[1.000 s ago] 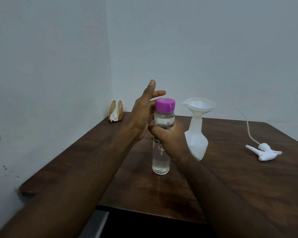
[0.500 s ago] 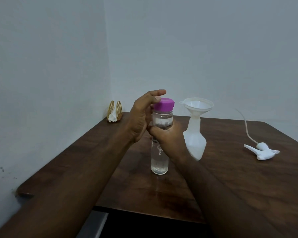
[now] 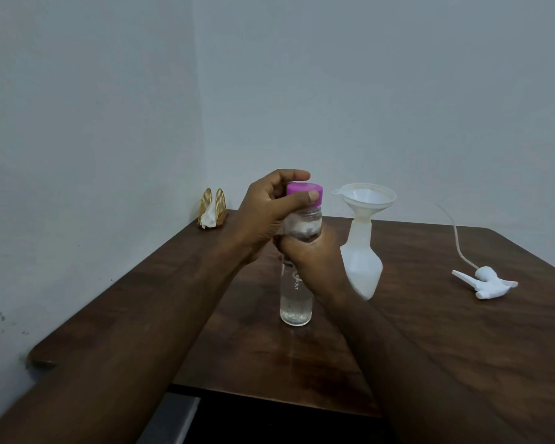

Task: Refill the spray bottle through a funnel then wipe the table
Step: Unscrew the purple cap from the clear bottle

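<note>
Change noted: one second ago the left hand stood open beside the cap with its fingers spread. It now closes over the purple cap (image 3: 304, 193), with fingers curled across the top and the thumb pressed on the near side. The left hand (image 3: 269, 206) therefore grips the cap. The right hand (image 3: 311, 254) is wrapped round the upper body of the clear bottle (image 3: 297, 299) and holds it upright at the centre of the frame, base on the table (image 3: 462, 347).

Assessment: this is a fresh hold for turning the cap off. The cap is still seated, so no pouring has begun and the wiping step lies further off.

Containers:
- The clear bottle holds clear liquid, visible at the base and again below the neck. The hands hide the middle, so the level probably sits high but cannot be confirmed.
- The spray bottle (image 3: 362, 264) stands just right of centre, close behind the right hand. It is upright with its head removed.
- A white funnel (image 3: 364, 197) sits in its neck, and the bowl shows no liquid. The bottle's translucent wall does not reveal a fill level.
- The spray head (image 3: 484, 282) lies on the table at the right of the frame, its tube trailing toward the wall.
- A gold napkin holder (image 3: 212, 208) with white tissue stands at the left-centre corner.
</note>
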